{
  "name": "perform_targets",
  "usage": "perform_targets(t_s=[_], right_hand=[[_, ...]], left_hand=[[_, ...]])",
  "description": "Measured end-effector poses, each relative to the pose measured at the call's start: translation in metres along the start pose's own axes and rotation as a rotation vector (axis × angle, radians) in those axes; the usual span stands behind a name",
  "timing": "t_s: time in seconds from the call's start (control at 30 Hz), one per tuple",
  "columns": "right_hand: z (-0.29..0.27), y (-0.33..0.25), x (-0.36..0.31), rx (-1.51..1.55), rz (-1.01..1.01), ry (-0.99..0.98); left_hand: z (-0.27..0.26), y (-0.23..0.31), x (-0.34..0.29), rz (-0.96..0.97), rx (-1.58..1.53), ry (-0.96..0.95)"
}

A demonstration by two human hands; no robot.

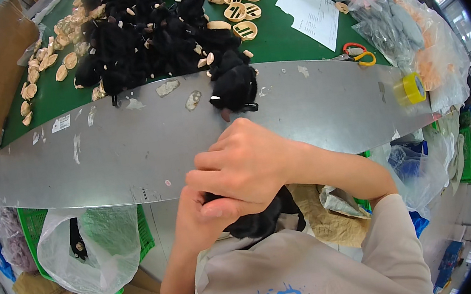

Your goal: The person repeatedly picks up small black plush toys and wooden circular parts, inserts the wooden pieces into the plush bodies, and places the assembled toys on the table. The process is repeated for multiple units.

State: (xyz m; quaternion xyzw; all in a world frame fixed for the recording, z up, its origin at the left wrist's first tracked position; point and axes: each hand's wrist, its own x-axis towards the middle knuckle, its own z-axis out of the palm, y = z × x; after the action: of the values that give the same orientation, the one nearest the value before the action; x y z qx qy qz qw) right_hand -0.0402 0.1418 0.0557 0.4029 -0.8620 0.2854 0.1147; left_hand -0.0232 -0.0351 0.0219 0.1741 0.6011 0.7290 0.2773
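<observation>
My right hand (249,160) is closed in a fist above my left hand (197,215), and the two press together in front of my chest. My left hand is also closed, its fingers largely covered by the right. Between and below them shows a black plush toy (258,221), held close to my shirt; most of its shape is hidden. Just beyond my knuckles, another black plush toy (234,87) lies on the grey metal table edge (127,144), with a small pink tip and a black loop.
A large heap of black plush toys (130,41) covers the green tabletop (287,40). Beige oval plastic pieces (245,30) lie around it. To the right are a paper sheet (313,15), scissors (358,54), yellow tape (414,88) and bagged grey plush (389,23). A bag-lined green crate (33,226) stands below left.
</observation>
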Motion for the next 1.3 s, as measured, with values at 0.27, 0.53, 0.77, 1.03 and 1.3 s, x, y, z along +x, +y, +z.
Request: perform_targets(t_s=[0.27,0.53,0.77,1.03,1.3], right_hand=[[0.011,0.007,-0.001,-0.019,-0.116,0.287],[0.025,-0.003,-0.007,0.361,0.321,0.566],[0.021,-0.013,-0.006,0.203,0.348,0.477],[0.031,-0.016,-0.003,0.107,0.343,0.537],[0.041,-0.017,-0.017,0.414,0.4,0.601]], left_hand=[[-0.005,0.003,-0.002,-0.096,-0.033,-0.005],[0.006,0.008,-0.003,0.007,0.196,0.11],[0.012,0.002,-0.003,0.169,0.471,0.343],[0.008,-0.009,-0.006,0.208,0.474,0.421],[0.016,-0.007,-0.004,0.389,0.556,0.377]])
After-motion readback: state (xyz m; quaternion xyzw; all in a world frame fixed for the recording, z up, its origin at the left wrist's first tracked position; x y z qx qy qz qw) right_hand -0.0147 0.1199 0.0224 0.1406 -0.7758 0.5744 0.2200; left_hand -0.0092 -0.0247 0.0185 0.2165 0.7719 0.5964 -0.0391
